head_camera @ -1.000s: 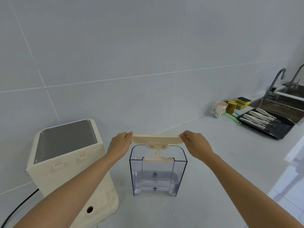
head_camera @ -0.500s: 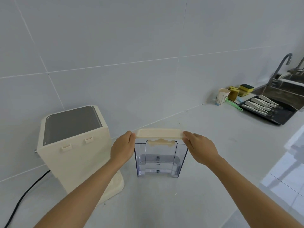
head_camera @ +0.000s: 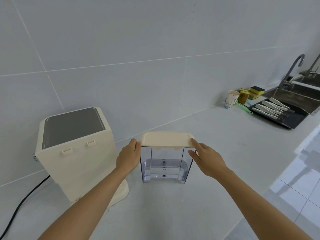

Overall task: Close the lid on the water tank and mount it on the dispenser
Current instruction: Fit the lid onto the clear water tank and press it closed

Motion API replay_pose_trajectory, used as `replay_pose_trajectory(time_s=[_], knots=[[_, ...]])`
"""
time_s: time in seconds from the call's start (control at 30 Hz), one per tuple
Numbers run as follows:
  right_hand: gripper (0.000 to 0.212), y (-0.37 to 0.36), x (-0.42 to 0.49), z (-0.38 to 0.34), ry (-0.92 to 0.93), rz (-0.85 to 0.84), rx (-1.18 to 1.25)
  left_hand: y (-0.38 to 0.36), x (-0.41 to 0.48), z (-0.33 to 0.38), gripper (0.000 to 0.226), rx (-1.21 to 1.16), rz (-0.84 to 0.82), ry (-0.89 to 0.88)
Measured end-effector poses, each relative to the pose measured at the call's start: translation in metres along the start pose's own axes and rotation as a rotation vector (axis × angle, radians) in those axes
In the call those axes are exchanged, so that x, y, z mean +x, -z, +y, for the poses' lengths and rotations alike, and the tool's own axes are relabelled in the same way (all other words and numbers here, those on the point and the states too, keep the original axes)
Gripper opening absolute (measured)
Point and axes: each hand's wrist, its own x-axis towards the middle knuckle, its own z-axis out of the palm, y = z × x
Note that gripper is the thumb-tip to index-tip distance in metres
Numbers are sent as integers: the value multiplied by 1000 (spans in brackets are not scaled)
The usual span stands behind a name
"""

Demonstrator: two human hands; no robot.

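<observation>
Lid (head_camera: 166, 139) lowered onto water tank (head_camera: 164, 165); left hand (head_camera: 128, 157), right hand (head_camera: 207, 159) fingers pinching lid ends.

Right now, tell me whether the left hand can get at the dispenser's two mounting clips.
Probably yes. The left hand rests at the lid end, right beside the dispenser, and nothing stands between it and the clips.

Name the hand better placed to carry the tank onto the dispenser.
Left. The left hand sits between the tank and the dispenser; the right hand is on the far side. Both touch the lid.
</observation>
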Motion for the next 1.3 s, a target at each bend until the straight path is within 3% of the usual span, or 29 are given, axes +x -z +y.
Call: replay_pose_trajectory(time_s=[0.1,0.23,0.33,0.43,0.7,0.83,1.03,1.17,1.3], knots=[[47,4,3,2,-41,3,65,0,1,0,27,-143,-39,70],[52,13,19,3,-145,20,319,-4,-8,4,28,-570,-94,321],[55,17,36,-1,-252,-11,629,-15,-18,8,38,-712,-91,422],[59,17,51,-6,-333,-101,780,-22,-23,17,56,-805,-139,490],[41,6,62,-12,-379,-162,855,-32,-8,35,87,-756,-134,568],[32,2,59,-8,-390,-178,869,-34,1,33,83,-721,-120,538],[46,7,41,-10,-403,-290,963,-34,18,28,80,-643,-149,479],[44,10,22,-20,-401,-386,1068,-30,31,19,81,-635,-278,417],[33,5,4,-39,-388,-422,1105,-26,38,14,66,-714,-357,349]])
